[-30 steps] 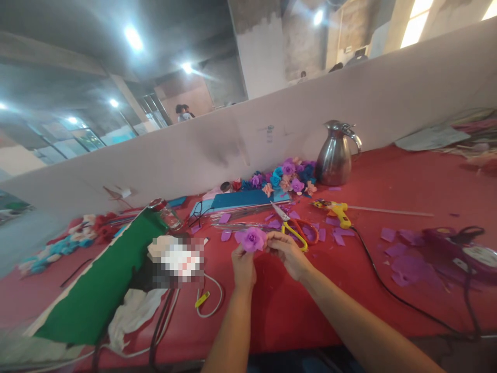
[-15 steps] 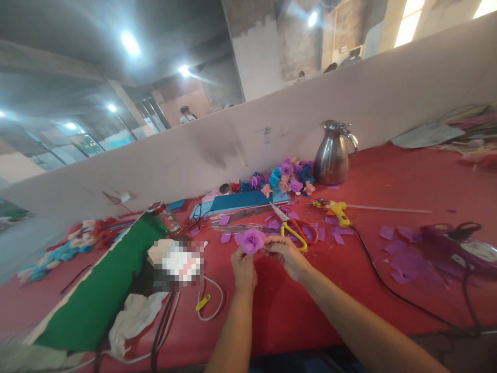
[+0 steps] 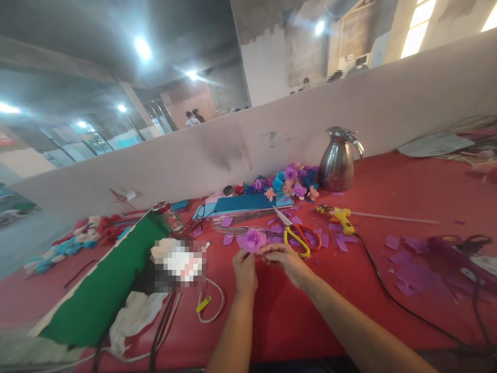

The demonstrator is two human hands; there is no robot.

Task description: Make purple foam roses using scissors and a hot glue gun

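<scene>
A purple paper rose (image 3: 253, 240) is held up over the red table (image 3: 295, 311) between both hands. My left hand (image 3: 244, 269) grips it from below with closed fingers. My right hand (image 3: 285, 259) pinches its right edge. Just beyond the hands lie scissors (image 3: 297, 233) with yellow and orange handles, among several purple paper scraps (image 3: 341, 242). A yellow glue gun (image 3: 339, 216) rests to the right with its black cord (image 3: 388, 295) trailing toward me.
A steel jug (image 3: 337, 161) and a heap of finished paper flowers (image 3: 287, 180) stand by the white partition (image 3: 233, 150). A blue sheet stack (image 3: 240, 204), a green sheet (image 3: 101, 290), a jar (image 3: 169, 215), more purple scraps (image 3: 415, 269) and another pair of scissors (image 3: 466, 246) lie around.
Both hands keep hold of the rose; the right fingers have shifted slightly along its edge. The view has tilted a little.
</scene>
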